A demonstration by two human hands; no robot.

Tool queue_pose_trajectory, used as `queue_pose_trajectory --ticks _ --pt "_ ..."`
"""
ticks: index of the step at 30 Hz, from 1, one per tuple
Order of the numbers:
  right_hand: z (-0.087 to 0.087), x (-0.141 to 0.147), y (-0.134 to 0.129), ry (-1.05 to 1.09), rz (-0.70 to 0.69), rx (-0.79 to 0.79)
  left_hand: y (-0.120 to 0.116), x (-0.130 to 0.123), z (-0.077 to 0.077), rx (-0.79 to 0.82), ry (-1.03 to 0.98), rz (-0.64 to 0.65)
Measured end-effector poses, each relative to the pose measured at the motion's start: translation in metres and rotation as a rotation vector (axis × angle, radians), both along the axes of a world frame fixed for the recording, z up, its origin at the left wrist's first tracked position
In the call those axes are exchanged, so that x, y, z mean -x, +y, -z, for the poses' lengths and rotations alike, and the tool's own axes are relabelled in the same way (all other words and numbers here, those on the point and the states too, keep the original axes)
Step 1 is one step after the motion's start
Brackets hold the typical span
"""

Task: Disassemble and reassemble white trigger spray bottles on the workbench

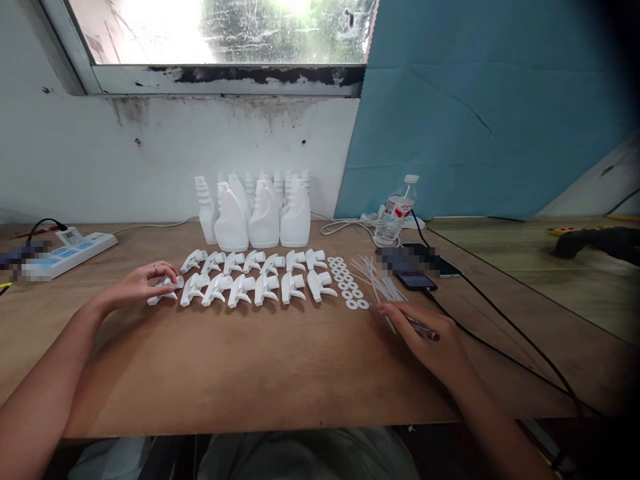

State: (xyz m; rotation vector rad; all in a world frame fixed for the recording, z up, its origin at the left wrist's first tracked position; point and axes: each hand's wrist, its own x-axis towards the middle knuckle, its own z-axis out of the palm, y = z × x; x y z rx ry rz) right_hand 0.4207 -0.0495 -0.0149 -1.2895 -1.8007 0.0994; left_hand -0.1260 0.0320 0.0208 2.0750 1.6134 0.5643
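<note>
My left hand (133, 288) grips a white trigger spray head (163, 295) at the left end of the front row, fingers covering its top. More white spray heads (241, 291) lie in two rows to its right. My right hand (433, 327) is closed around a slim pen-like tool (424, 329) with a dark end; its exact kind is unclear. The tool's thin tip points at the nearest white ring washer (363, 305), and I cannot tell if they touch. Several washers lie in a double column. Thin white tubes (384, 283) are spread loosely beside them, partly under my right hand.
White spray bottles (233, 223) stand against the wall. A clear water bottle (395, 217) stands behind the phones (417, 279), whose black cables run toward the right front. A power strip (73, 257) lies at the left. The table edge (250, 432) is close to me.
</note>
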Motion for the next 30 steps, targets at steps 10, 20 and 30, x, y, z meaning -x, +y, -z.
queue_pose_trajectory --ticks 10,20,30 --pt "0.003 -0.001 0.000 -0.008 -0.008 0.001 0.001 -0.002 0.002 -0.023 0.013 0.009" --pt "-0.002 0.001 -0.002 -0.014 0.033 -0.028 0.003 -0.001 0.004 -0.173 0.041 -0.027" --pt "0.000 -0.003 -0.002 -0.023 0.009 -0.058 0.038 -0.090 -0.022 -0.307 0.195 0.381"
